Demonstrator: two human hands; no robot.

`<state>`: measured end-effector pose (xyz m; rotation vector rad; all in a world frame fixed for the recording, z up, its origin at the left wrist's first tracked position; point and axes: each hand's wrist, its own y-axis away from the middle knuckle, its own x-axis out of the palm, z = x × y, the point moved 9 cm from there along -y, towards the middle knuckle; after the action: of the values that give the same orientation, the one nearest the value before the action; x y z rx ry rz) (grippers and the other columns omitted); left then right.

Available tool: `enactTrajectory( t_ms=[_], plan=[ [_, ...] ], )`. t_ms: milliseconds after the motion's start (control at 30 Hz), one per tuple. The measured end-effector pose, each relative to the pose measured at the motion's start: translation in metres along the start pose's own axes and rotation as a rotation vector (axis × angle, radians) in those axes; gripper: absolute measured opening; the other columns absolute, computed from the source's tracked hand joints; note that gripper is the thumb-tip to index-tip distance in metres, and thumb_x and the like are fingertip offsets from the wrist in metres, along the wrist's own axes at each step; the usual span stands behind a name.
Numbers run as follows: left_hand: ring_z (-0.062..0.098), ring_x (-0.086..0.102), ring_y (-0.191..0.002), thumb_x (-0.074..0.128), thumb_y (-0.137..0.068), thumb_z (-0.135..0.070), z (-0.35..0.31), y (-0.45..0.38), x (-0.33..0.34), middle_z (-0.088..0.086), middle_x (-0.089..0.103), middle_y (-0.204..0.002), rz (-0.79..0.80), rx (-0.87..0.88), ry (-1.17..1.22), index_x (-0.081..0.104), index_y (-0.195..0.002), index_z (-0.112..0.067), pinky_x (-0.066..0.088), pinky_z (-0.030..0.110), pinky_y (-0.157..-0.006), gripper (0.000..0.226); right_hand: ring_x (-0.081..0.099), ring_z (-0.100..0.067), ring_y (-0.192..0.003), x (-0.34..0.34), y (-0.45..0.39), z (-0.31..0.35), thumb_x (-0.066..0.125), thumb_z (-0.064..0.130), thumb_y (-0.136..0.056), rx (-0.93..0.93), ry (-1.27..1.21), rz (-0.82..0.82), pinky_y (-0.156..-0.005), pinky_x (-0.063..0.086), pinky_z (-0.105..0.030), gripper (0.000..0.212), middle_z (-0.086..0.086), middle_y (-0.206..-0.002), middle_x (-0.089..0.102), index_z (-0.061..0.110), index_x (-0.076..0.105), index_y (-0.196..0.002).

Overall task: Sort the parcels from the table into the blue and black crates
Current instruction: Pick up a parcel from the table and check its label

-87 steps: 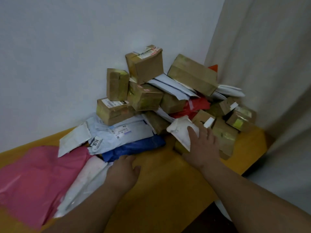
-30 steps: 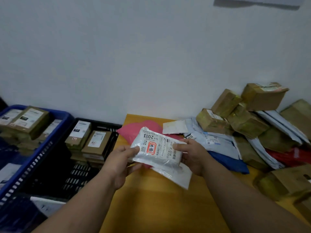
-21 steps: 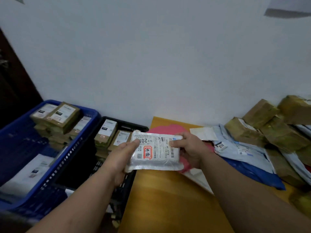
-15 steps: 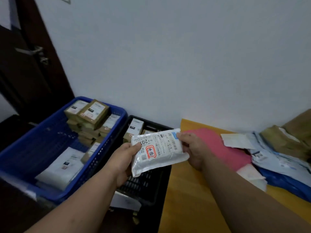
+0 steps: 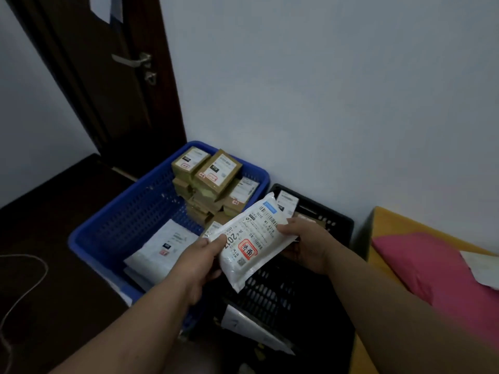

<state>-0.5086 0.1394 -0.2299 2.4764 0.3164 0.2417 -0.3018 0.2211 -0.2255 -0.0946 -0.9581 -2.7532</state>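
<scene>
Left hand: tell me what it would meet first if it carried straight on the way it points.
The left hand points up and right and already grips the white parcel. Past that, its line probably crosses the black crate toward the wall; depth is unclear from this one view.

Dark door point(image 5: 108, 85), thin floor cable point(image 5: 25, 290)

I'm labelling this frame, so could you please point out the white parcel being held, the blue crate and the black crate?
white parcel point(image 5: 249, 238): head view, on its printed label.
blue crate point(image 5: 129, 211): head view, on its perforated left wall.
black crate point(image 5: 336, 221): head view, on its far rim.
</scene>
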Motion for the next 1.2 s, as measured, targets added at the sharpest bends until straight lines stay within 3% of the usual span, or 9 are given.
enactTrajectory(
  t_ms=[200, 300, 567, 667, 733, 800, 967, 1067, 1200],
  plan=[
    [0.027, 0.063, -0.084, 0.061, -0.096, -0.030, -0.010, -0.042, -0.074, 0.013, 0.074, -0.099, -0.148, -0.054, -0.089, 0.059, -0.107, -0.012, 0.047, 0.037, -0.072, 0.021, 0.066, -0.024, -0.080, 0.058, -0.071, 0.000, 0.068, 0.015, -0.089, 0.126, 0.209, 0.072, -0.066, 0.051, -0.031, 0.016, -0.011, -0.098, 0.073, 0.011, 0.062, -0.104],
    [0.022, 0.061, -0.077, 0.058, -0.098, -0.025, -0.014, -0.061, -0.101, 0.010, 0.073, -0.099, -0.177, -0.066, -0.109, 0.058, -0.108, -0.018, 0.048, 0.033, -0.066, 0.012, 0.065, -0.024, -0.083, 0.087, -0.105, 0.006, 0.074, 0.021, -0.085, 0.119, 0.265, 0.086, -0.070, 0.051, -0.034, 0.040, -0.012, -0.105, 0.073, 0.015, 0.056, -0.119],
    [0.020, 0.063, -0.074, 0.055, -0.099, -0.020, -0.020, -0.129, -0.185, 0.010, 0.070, -0.098, -0.202, -0.182, -0.204, 0.055, -0.111, -0.012, 0.051, 0.032, -0.065, 0.014, 0.062, -0.022, -0.081, 0.174, -0.174, 0.001, 0.068, 0.018, -0.091, 0.171, 0.277, 0.084, -0.067, 0.049, -0.031, 0.044, -0.014, -0.116, 0.068, 0.018, 0.049, -0.131],
    [0.022, 0.066, -0.080, 0.055, -0.099, -0.017, -0.023, -0.164, -0.209, 0.012, 0.070, -0.101, -0.120, -0.239, -0.313, 0.054, -0.112, -0.012, 0.053, 0.035, -0.070, 0.014, 0.062, -0.020, -0.087, 0.194, -0.202, -0.007, 0.068, 0.019, -0.091, 0.176, 0.305, 0.016, -0.065, 0.049, -0.030, 0.046, -0.012, -0.120, 0.063, 0.019, 0.049, -0.133],
    [0.025, 0.067, -0.086, 0.057, -0.098, -0.018, -0.018, -0.182, -0.221, 0.011, 0.068, -0.104, -0.048, -0.290, -0.379, 0.053, -0.113, -0.014, 0.054, 0.039, -0.077, 0.016, 0.062, -0.023, -0.100, 0.206, -0.222, -0.022, 0.069, 0.024, -0.090, 0.203, 0.364, -0.015, -0.074, 0.055, -0.035, 0.050, -0.011, -0.125, 0.060, 0.019, 0.049, -0.136],
    [0.025, 0.065, -0.092, 0.059, -0.097, -0.023, -0.010, -0.197, -0.225, 0.009, 0.066, -0.108, 0.050, -0.338, -0.483, 0.052, -0.115, -0.020, 0.053, 0.035, -0.074, 0.019, 0.060, -0.025, -0.107, 0.212, -0.237, -0.043, 0.070, 0.027, -0.090, 0.238, 0.391, -0.059, -0.085, 0.057, -0.040, 0.053, -0.009, -0.127, 0.057, 0.015, 0.048, -0.136],
    [0.017, 0.060, -0.100, 0.058, -0.095, -0.041, 0.036, -0.231, -0.235, 0.002, 0.062, -0.114, 0.181, -0.458, -0.684, 0.053, -0.121, -0.017, 0.050, 0.029, -0.069, 0.036, 0.055, -0.020, -0.100, 0.223, -0.248, -0.098, 0.069, 0.028, -0.091, 0.321, 0.461, -0.095, -0.073, 0.053, -0.031, 0.055, -0.007, -0.127, 0.050, 0.012, 0.045, -0.137],
    [0.020, 0.058, -0.103, 0.059, -0.095, -0.040, 0.068, -0.248, -0.236, 0.005, 0.059, -0.118, 0.217, -0.489, -0.825, 0.049, -0.122, -0.015, 0.055, 0.035, -0.081, 0.039, 0.054, -0.025, -0.118, 0.219, -0.250, -0.134, 0.068, 0.022, -0.091, 0.365, 0.490, -0.112, -0.092, 0.052, -0.033, 0.066, -0.011, -0.139, 0.047, 0.012, 0.036, -0.147],
    [0.021, 0.059, -0.100, 0.060, -0.095, -0.033, 0.105, -0.257, -0.228, 0.007, 0.059, -0.116, 0.253, -0.499, -0.888, 0.044, -0.125, -0.016, 0.056, 0.036, -0.081, 0.038, 0.057, -0.025, -0.113, 0.209, -0.249, -0.175, 0.067, 0.014, -0.090, 0.425, 0.450, -0.203, -0.097, 0.052, -0.038, 0.076, -0.009, -0.126, 0.053, 0.015, 0.022, -0.150]
  ],
)
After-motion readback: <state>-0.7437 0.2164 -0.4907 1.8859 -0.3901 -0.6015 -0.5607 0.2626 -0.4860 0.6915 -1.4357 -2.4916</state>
